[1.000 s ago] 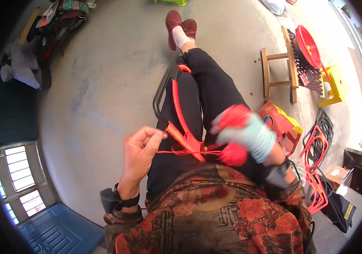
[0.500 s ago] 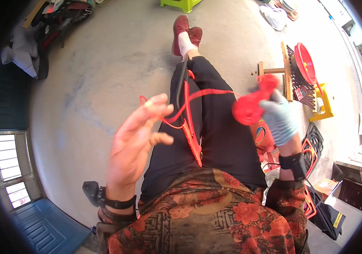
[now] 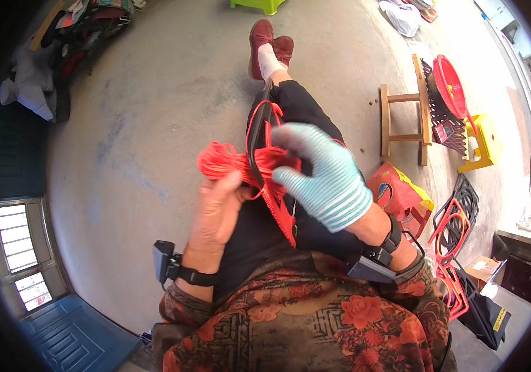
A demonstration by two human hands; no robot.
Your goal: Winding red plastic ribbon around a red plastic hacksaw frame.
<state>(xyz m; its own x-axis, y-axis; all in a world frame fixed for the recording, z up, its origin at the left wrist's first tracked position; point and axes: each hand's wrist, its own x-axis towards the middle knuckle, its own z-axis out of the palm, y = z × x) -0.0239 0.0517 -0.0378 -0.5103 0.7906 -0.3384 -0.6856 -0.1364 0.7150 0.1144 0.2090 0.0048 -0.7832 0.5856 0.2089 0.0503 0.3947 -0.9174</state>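
A hank of bright red cord [image 3: 222, 162] lies crosswise over my lap, passing the bar of a narrow black frame [image 3: 254, 139]. My left hand [image 3: 213, 208], bare, is closed on the hank's left part from below. On the other side of the bar, my right hand [image 3: 327, 177], in a pale blue-and-white striped glove, has thumb and fingers around the hank's right end; its fingertips are blurred. Red cord is wound in a tight row [image 3: 281, 217] along the frame's lower part, which rests on my black trousers.
On the right stand a wooden stool [image 3: 423, 111], a red basket [image 3: 449, 87], a yellow plastic stool [image 3: 484, 142], a red-and-yellow bag [image 3: 396, 192] and several black and orange frames [image 3: 451, 229]. A green stool [image 3: 259, 5] is beyond my shoes. Blue panelled doors [image 3: 76, 332] are at left.
My right hand has brought the hank leftward to the black frame. My left hand has closed on its left part, where before it was open with a strand of cord near its fingers.
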